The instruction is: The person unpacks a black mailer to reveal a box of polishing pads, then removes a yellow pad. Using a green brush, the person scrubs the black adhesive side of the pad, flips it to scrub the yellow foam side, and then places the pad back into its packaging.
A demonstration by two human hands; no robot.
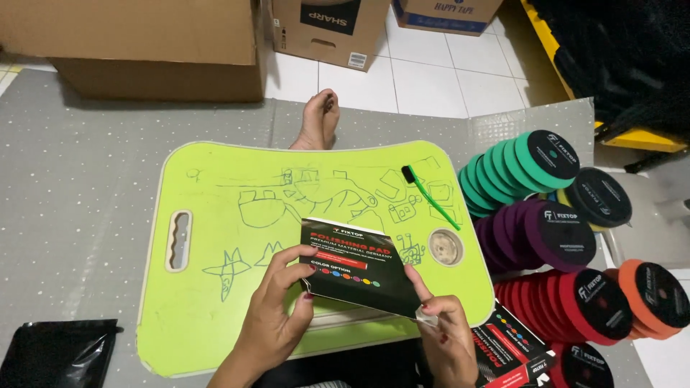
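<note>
Here the left hand (277,305) comes up from the lower edge with its fingers curled and its thumb pressed on the left side of a flat black cardboard sleeve (356,267), pinching it. The right hand (442,327) grips the sleeve's lower right corner between thumb and fingers, wrist bent inward. The sleeve is held tilted just above the near part of a lime-green lap tray (215,287); it is black with a red band, white lettering and a row of small coloured dots.

The tray lies on a grey speckled mat (79,187), is scribbled over with blue pen drawings and has a handle slot at its left end. A green-handled brush (431,195) lies on its far right part.

To the right, rows of round foam pads stand on edge, each with a black labelled face: green pads (517,169), purple pads (539,233), red pads (560,294) and an orange pad (650,294). Another black and red sleeve (507,352) lies by the right wrist. Brown cardboard boxes (151,43) stand along the far side.
</note>
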